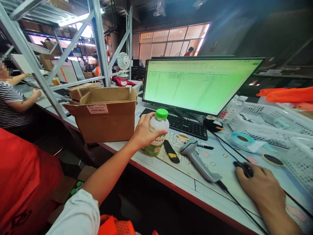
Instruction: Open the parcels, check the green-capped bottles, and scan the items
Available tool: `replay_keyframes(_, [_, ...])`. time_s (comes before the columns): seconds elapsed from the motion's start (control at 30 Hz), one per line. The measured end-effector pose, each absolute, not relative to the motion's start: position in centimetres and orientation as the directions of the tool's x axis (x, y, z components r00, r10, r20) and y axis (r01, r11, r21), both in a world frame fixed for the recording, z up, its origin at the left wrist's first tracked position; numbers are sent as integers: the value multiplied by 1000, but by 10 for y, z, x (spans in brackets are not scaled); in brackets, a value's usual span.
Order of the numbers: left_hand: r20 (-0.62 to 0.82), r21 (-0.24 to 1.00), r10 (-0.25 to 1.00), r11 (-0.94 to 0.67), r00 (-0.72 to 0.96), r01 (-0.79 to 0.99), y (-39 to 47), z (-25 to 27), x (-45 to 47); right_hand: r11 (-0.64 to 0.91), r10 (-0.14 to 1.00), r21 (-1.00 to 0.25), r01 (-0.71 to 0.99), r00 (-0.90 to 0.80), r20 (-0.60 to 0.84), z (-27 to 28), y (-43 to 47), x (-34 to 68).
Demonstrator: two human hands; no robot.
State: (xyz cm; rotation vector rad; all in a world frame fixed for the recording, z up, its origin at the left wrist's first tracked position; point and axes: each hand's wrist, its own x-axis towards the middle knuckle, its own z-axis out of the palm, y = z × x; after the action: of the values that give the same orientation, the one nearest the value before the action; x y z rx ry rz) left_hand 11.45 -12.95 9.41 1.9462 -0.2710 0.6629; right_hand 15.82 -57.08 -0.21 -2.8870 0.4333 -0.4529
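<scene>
Desk is running across the view, with the monitor glowing green at its back. Box is standing open-topped just left of the bottle. Keyboard is lying below the screen; scanner is resting nearer the front edge. Bottle, green-capped, is standing near upright between box and scanner. Left hand is holding it, partly closed, thumb crossing the near side; the far fingertips are hiding. Judgement: the grip is sitting high, so light, even pressure is suiting the plastic, and keeping it plumb is mattering near the edge. Cutter is lying just beside it, worth clearing. Right hand is curving loosely over the mouse, best staying relaxed. Pen is lying by the scanner's head.
</scene>
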Motion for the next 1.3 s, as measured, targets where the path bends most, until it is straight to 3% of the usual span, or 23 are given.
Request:
replay_keyframes(0.07, [610,695,213,-606,763,-386,-141,94,109,-943,-304,-226,-243,906,294,-4,-571,158])
replay_keyframes(0.13, [639,673,214,-620,739,-402,-147,91,110,-948,-293,-218,-233,906,305,-5,-570,157])
replay_keyframes(0.3, [589,781,-12,-247,808,-574,-129,74,124,-954,-278,-204,-219,900,335,-5,-567,154])
replay_keyframes(0.37, [591,787,-51,-184,805,-589,-121,74,126,-952,-283,-212,-220,897,339,-5,-567,153])
replay_keyframes(0.6, [595,705,-17,-469,803,-532,-120,101,108,-954,-270,-225,-198,894,358,-8,-568,154])
replay_keyframes(0.73, [708,655,-100,-275,699,-704,-122,105,116,-953,-276,-223,-204,888,368,-11,-569,155])
replay_keyframes(0.83, [705,668,-148,-192,694,-719,-123,103,124,-952,-289,-205,-227,888,358,-11,-569,156])
replay_keyframes(1.13, [749,606,17,-422,662,-674,-143,110,134,-954,-287,-184,-235,894,343,-12,-573,160])
replay_keyframes(1.3, [727,621,19,-445,686,-645,-152,114,149,-957,-279,-181,-226,889,362,-16,-578,164])
